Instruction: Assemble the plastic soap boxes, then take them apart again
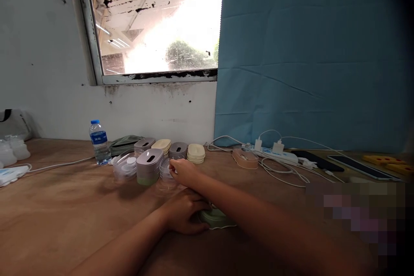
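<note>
My right hand (pixel 185 173) is stretched across my left forearm side to a stack of clear plastic lids (pixel 165 176), its fingers pinched at their edge. Lower down, my left hand (pixel 187 212) has its thumb and fingers round the side of a green oval container (pixel 220 219) on the table. My right forearm hides part of that container. Left of the clear stack stands a lilac box (pixel 150 164) with a slot on top and a green lower part. More clear plastic lids (pixel 125 166) lie beside it.
Behind are more lilac boxes (pixel 177 150), cream lids (pixel 196 153) in a stack and a green pouch (pixel 124 144). A water bottle (pixel 99 142) stands left. To the right lie an orange oval piece (pixel 245 158), a power strip (pixel 281 154) with loose cables, and a tablet (pixel 364 168).
</note>
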{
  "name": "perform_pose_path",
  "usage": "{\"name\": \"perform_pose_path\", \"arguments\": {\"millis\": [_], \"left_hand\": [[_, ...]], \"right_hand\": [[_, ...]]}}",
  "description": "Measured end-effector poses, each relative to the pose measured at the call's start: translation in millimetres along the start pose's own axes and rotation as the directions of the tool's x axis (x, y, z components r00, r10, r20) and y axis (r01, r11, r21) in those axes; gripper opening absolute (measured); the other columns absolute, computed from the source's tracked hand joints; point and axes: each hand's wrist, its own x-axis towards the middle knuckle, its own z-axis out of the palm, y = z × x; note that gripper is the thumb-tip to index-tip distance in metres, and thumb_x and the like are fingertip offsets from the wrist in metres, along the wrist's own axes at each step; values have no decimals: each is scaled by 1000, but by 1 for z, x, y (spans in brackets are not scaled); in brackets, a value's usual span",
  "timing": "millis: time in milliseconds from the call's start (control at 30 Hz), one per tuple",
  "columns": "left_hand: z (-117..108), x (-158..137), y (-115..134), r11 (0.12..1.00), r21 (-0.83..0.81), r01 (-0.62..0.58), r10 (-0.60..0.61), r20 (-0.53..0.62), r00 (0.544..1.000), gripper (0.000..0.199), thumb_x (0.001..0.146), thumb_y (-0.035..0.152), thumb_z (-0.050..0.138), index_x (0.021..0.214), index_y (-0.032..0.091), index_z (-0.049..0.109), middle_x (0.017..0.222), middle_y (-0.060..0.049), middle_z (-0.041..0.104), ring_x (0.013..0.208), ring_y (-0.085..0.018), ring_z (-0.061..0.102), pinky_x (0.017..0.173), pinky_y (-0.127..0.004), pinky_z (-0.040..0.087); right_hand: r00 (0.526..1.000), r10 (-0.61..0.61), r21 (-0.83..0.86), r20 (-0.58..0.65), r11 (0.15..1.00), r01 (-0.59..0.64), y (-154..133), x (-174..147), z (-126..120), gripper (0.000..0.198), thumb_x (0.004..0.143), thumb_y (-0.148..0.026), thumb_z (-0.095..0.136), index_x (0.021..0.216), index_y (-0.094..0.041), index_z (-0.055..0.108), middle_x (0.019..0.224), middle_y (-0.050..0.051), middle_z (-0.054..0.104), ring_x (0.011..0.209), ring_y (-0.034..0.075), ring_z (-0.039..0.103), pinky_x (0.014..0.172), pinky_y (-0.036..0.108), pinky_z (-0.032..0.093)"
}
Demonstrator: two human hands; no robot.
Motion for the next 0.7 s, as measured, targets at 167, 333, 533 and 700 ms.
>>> {"name": "perform_pose_path", "arguments": {"millis": [167, 333, 533, 700], "left_hand": [[-2, -1, -2, 999, -50, 2, -1, 33, 999, 45, 69, 32, 60, 111, 18, 56, 111, -9, 59, 100, -24, 55, 87, -32, 42], [-1, -3, -6, 979, -202, -7, 18, 50, 999, 41, 75, 32, 56, 114, 21, 54, 113, -7, 60, 104, -21, 54, 90, -31, 41], [-2, -5, -10, 949, -309, 61, -63, 5, 998, 35, 71, 36, 60, 102, 19, 63, 103, -6, 64, 98, -21, 57, 87, -30, 43], [-4, -5, -12, 918, -396, 9, -56, -107, 993, 30, 67, 34, 64, 92, 16, 66, 95, -8, 67, 94, -21, 58, 89, -32, 41]], "right_hand": [[1000, -7, -5, -7, 1000, 7, 0, -1, 3, 22, 87, -29, 48, 101, -13, 53, 97, 4, 58, 82, 15, 58, 72, 34, 48], [995, -30, 5, -97, 1000, 31, -6, -11, -10, 24, 80, -22, 51, 103, -15, 51, 99, 7, 58, 84, 18, 57, 69, 28, 43], [979, -128, 22, -156, 991, 133, -5, -67, -41, 14, 75, -21, 50, 87, -19, 57, 86, 4, 62, 82, 19, 55, 78, 30, 36], [981, -144, 150, -132, 975, 164, 20, -142, -49, 21, 70, -28, 56, 89, -20, 58, 87, 5, 63, 84, 20, 54, 84, 34, 35]]}}
